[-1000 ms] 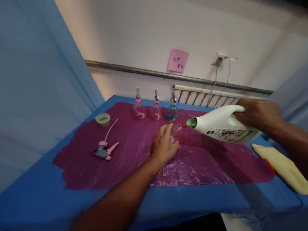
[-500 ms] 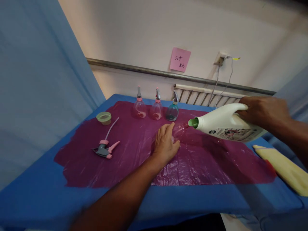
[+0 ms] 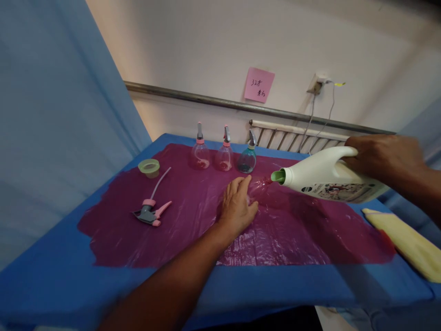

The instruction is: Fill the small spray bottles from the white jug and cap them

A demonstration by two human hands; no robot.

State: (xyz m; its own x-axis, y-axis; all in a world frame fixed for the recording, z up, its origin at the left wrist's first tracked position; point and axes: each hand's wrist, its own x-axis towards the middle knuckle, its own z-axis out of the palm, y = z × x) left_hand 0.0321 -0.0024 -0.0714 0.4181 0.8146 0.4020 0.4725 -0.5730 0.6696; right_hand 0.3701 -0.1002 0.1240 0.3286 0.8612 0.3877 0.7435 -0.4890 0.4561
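My right hand (image 3: 382, 154) grips the handle of a large cream detergent jug (image 3: 330, 177), tilted so that its green spout points left. Just below and left of that spout is the mouth of a clear spray bottle body (image 3: 259, 185), which leans to the right. Around the clear bottle's base my left hand (image 3: 238, 201) is wrapped, hiding much of it. A grey and pink trigger sprayer head (image 3: 149, 214) with its thin tube lies on the purple plastic sheet (image 3: 193, 220), left of my left hand.
Behind my hands stand two clear spray bottles (image 3: 200, 155) (image 3: 224, 157) and a teal spray bottle (image 3: 247, 160). A pale green tub (image 3: 149, 168) sits at the left. A folded yellow cloth (image 3: 406, 241) lies at the right. Blue cloth (image 3: 268, 287) covers the table.
The jug and my right hand have shifted very slightly to the right, still tilted at the bottle's mouth. My left hand stays on the clear bottle.
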